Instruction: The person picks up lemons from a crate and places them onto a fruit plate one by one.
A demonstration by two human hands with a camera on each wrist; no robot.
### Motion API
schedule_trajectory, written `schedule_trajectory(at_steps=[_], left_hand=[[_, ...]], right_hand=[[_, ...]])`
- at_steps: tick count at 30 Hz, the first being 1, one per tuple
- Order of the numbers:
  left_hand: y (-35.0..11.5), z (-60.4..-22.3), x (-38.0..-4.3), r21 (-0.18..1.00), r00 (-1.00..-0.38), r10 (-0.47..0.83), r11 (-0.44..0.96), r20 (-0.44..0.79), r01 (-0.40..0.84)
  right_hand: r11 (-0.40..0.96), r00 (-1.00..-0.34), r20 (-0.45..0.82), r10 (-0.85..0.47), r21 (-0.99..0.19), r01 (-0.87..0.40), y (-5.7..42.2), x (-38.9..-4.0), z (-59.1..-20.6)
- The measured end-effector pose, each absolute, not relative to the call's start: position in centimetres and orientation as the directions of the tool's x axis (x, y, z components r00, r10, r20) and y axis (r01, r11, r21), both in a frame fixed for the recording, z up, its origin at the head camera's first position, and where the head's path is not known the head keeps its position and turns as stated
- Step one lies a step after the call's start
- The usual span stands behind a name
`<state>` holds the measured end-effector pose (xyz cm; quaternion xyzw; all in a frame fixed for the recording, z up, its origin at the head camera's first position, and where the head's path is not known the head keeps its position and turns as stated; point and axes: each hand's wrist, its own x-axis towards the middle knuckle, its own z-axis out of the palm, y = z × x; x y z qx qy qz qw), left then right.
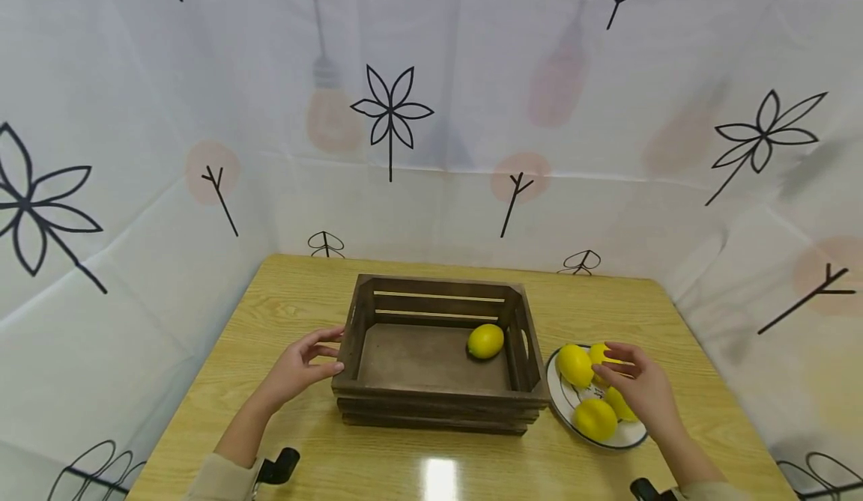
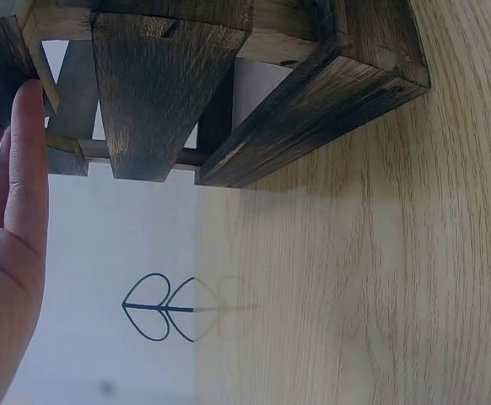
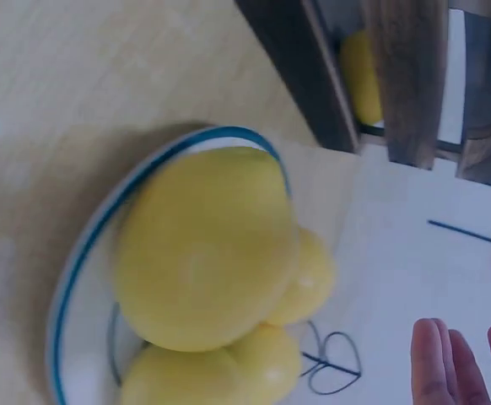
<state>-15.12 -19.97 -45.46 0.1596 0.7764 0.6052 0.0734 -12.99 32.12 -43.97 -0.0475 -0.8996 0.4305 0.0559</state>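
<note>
A dark wooden crate [image 1: 438,410] stands on the table with one yellow lemon [image 1: 485,341] inside, toward its right end. My left hand [image 1: 303,360] touches the crate's left side, its fingers fairly straight against the slats, as the left wrist view also shows along the wood. To the right of the crate sits a white plate with a dark blue rim [image 1: 565,416], bearing several lemons [image 1: 595,419]. Over the plate's far right part hovers my right hand [image 1: 643,389], fingers loosely bent and apart from the thumb. The right wrist view shows its fingers [image 3: 431,359] holding nothing, beside the lemons [image 3: 207,249].
The light wood-grain table [image 1: 297,299] reaches back to a white cloth [image 1: 445,134] printed with plants and bulbs, which hangs behind and at both sides. The plate lies close beside the crate's right wall.
</note>
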Motion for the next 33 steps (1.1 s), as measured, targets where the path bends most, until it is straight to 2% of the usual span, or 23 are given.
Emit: schedule_trajectory(at_steps=[11,12,23,33], left_hand=[[-19.9,-45.4,-15.1,0.962,-0.939,0.335,0.224,0.074,0.156],[-19.9,-45.4,-15.1,0.962,-0.939,0.335,0.225,0.072,0.154],[-20.0,-45.2,-15.1,0.963,-0.94,0.334,0.224,0.071,0.152],[-20.0,-45.2,-15.0,0.963,-0.939,0.335,0.22,0.073,0.154]], right_hand=[[0.618,-0.987,0.143,0.077,-0.783,-0.065,31.0,-14.9,-41.3],[0.585,-0.984,0.161,0.07,-0.806,-0.09,31.2,-15.4,-41.6],[0.579,-0.986,0.16,0.036,-0.808,-0.11,29.1,-16.5,-38.9],[0.588,-0.987,0.161,0.014,-0.8,-0.122,28.2,-17.9,-38.1]])
